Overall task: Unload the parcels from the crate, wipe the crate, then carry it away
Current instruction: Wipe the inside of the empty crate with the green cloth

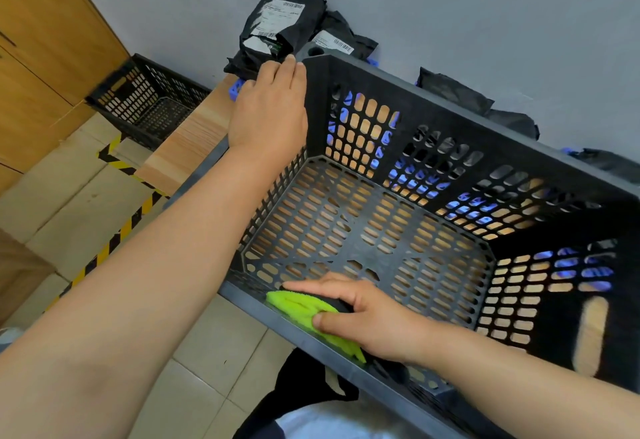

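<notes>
A big black perforated crate (433,99) stands on a wooden table, with nothing inside it. My left hand (268,109) lies against the outside of its far left corner, fingers straight along the wall. My right hand (360,314) grips a bright green cloth (301,307) folded over the crate's near rim. Black parcels with white labels (277,30) lean against the wall behind the crate's far corner. More black parcels (457,90) lie behind its far wall.
A second black crate (145,99) sits on the floor left of the wooden table (194,147). Yellow-black hazard tape (117,234) runs across the tiled floor. A wooden cabinet stands at the far left. The grey wall is right behind the table.
</notes>
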